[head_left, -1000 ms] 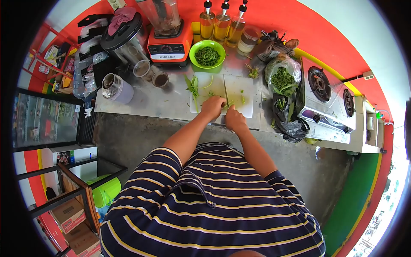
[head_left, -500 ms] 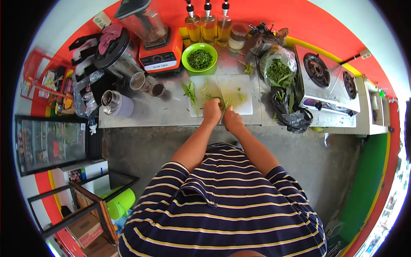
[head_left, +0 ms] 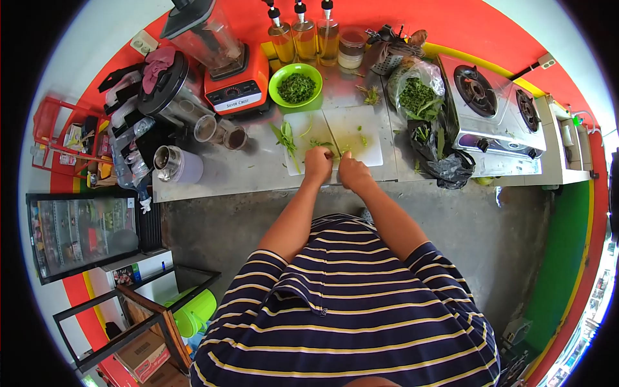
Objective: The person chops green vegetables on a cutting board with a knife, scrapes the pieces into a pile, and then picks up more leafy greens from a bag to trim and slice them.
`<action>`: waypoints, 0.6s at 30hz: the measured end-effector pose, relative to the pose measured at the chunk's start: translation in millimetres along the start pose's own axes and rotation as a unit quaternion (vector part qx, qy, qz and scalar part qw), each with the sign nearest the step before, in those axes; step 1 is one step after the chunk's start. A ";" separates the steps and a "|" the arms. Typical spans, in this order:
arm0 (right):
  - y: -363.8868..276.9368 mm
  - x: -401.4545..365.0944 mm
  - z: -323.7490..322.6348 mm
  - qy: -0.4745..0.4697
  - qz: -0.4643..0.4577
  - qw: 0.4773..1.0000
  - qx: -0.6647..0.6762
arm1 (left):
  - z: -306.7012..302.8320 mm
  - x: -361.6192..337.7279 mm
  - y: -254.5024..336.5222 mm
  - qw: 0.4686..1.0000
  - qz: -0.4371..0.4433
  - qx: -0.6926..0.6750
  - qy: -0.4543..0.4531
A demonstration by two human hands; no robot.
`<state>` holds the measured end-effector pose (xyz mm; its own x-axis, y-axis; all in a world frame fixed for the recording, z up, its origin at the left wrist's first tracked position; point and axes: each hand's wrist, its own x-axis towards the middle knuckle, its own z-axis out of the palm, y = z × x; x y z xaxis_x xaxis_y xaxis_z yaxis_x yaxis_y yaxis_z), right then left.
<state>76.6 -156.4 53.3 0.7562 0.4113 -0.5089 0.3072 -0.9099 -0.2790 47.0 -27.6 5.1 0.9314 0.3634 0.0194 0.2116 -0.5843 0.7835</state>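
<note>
Over the front of the white cutting board (head_left: 371, 126), my left hand (head_left: 318, 165) is closed, with bits of green at its fingertips, so it seems to hold green stems. Beside it on the right, my right hand (head_left: 353, 172) is wrapped round the handle of a knife (head_left: 331, 132), whose thin blade points away across the board. The handle is hidden in the fist. Long green leaves (head_left: 284, 139) lie at the board's left side, and small cut pieces (head_left: 363, 138) are scattered on its right. Behind the board, a green bowl (head_left: 296, 86) holds chopped greens.
A red blender (head_left: 236, 87) and cups (head_left: 235, 138) are at the left, with oil bottles (head_left: 304, 35) at the back. Right of the board are a bag of greens (head_left: 419, 93), a black plastic bag (head_left: 449, 169) and a gas stove (head_left: 480, 132).
The view has shifted slightly, so the counter appears tilted. My hands remain close together over the front of the board, with the right hand a little nearer the body.
</note>
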 end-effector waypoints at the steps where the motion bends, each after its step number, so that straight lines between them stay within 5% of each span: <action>1: -1.8 -5.6 2.2 -0.005 0.011 1.000 0.000 | 1.0 0.0 -2.5 1.000 0.004 0.001 0.009; 7: 0.3 -9.5 12.8 -0.008 0.039 0.999 0.020 | 1.3 0.3 1.8 0.997 -0.070 -0.022 0.000; 18: -3.8 -15.5 15.1 -0.009 0.028 0.999 -0.013 | 3.0 3.7 -0.4 0.998 -0.063 -0.001 0.005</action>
<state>55.1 -158.5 50.0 0.7627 0.3601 -0.5372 0.2791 -0.9326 -0.2290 51.2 -28.2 3.0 0.8941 0.4417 -0.0739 0.3274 -0.5322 0.7807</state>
